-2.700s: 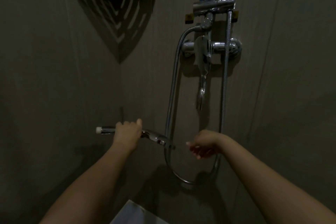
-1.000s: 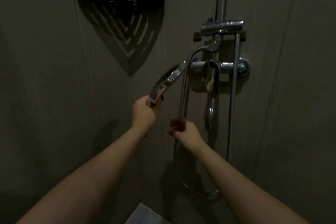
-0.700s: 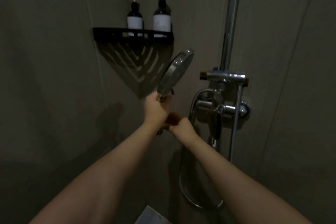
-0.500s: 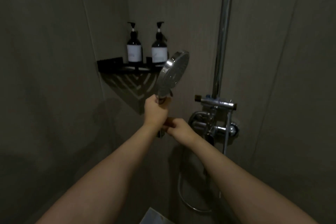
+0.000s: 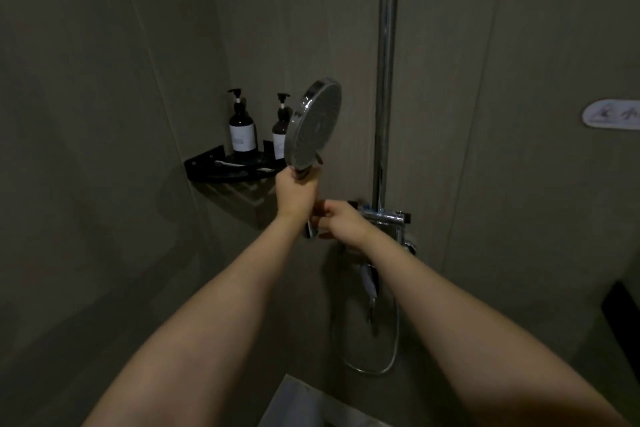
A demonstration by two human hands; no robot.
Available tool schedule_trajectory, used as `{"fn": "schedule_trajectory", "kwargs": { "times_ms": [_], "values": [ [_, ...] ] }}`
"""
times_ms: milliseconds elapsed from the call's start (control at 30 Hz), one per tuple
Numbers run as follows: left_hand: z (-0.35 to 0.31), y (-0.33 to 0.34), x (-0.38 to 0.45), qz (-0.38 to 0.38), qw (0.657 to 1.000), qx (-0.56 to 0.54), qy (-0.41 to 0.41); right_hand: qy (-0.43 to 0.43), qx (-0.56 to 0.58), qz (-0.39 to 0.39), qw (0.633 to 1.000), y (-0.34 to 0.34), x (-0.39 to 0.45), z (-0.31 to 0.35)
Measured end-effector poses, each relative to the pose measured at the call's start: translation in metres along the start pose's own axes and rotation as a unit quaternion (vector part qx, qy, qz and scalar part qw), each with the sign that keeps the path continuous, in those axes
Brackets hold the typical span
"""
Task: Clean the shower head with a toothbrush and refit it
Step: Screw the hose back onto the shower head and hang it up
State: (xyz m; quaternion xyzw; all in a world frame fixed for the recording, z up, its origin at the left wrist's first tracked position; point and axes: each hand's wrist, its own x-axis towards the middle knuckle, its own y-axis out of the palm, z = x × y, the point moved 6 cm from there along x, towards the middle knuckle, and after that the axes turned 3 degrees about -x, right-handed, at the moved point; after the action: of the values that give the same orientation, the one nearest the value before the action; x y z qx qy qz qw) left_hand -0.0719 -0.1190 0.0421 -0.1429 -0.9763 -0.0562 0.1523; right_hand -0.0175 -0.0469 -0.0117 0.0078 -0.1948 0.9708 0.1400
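A round chrome shower head (image 5: 313, 125) stands upright in the dim shower, its nozzle face turned toward me and to the right. My left hand (image 5: 297, 192) grips its handle just below the head. My right hand (image 5: 337, 222) holds the handle's lower end, where the chrome hose fitting (image 5: 310, 230) shows. The hose (image 5: 388, 362) loops down below the mixer. A white toothbrush (image 5: 230, 163) lies on the black corner shelf (image 5: 221, 172) to the left of the head.
Two dark pump bottles (image 5: 242, 126) stand on the corner shelf. A vertical chrome riser pipe (image 5: 386, 73) runs up from the mixer bracket (image 5: 384, 217) to the right of my hands. A white wall hook strip (image 5: 611, 114) sits at far right.
My left hand has lifted the shower head from low and horizontal to upright at shelf height. My right hand has come in and taken hold of the handle's lower end.
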Motion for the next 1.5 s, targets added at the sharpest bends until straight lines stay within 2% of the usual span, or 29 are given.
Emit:
{"fn": "schedule_trajectory", "kwargs": {
  "times_ms": [100, 200, 333, 433, 533, 600, 667, 767, 900, 1100, 1267, 1400, 1500],
  "values": [
    [0.005, 0.01, -0.002, -0.006, 1.0, -0.014, -0.016, -0.024, 0.002, -0.025, 0.999, -0.017, 0.0, -0.019],
    [0.014, 0.023, 0.003, 0.004, 1.0, 0.001, -0.027, 0.004, 0.022, -0.109, 0.994, -0.054, 0.006, -0.062],
    [0.025, 0.054, 0.005, 0.024, 0.998, 0.033, -0.038, 0.08, 0.065, -0.235, 0.966, -0.108, 0.024, -0.123],
    [0.035, 0.079, -0.001, 0.052, 0.998, 0.03, -0.035, 0.086, 0.024, -0.278, 0.956, -0.13, 0.036, -0.143],
    [0.053, 0.097, -0.009, 0.069, 0.996, 0.04, -0.044, 0.104, -0.022, -0.369, 0.923, -0.147, 0.027, -0.163],
    [0.066, 0.105, -0.009, 0.07, 0.995, 0.043, -0.058, 0.119, -0.002, -0.395, 0.911, -0.151, 0.026, -0.183],
    [0.075, 0.111, -0.005, 0.069, 0.994, 0.043, -0.072, 0.152, 0.057, -0.358, 0.92, -0.146, 0.033, -0.208],
    [0.087, 0.116, 0.005, 0.05, 0.994, 0.042, -0.084, 0.202, 0.116, -0.261, 0.937, -0.133, 0.043, -0.233],
    [0.097, 0.115, 0.014, 0.008, 0.995, 0.045, -0.088, 0.215, 0.074, -0.192, 0.955, -0.129, 0.051, -0.247],
    [0.085, 0.109, 0.028, -0.035, 0.999, 0.024, -0.033, 0.198, 0.047, -0.174, 0.963, -0.127, 0.054, -0.254],
    [0.083, 0.107, 0.031, -0.043, 0.998, -0.006, -0.051, 0.179, 0.088, -0.18, 0.963, -0.124, 0.053, -0.254],
    [0.084, 0.1, 0.03, -0.058, 0.996, -0.029, -0.063, 0.121, 0.188, -0.222, 0.949, -0.126, 0.054, -0.245],
    [0.084, 0.093, 0.029, -0.07, 0.995, -0.045, -0.063, 0.102, 0.276, -0.215, 0.931, -0.12, 0.061, -0.235]
  ]
}}
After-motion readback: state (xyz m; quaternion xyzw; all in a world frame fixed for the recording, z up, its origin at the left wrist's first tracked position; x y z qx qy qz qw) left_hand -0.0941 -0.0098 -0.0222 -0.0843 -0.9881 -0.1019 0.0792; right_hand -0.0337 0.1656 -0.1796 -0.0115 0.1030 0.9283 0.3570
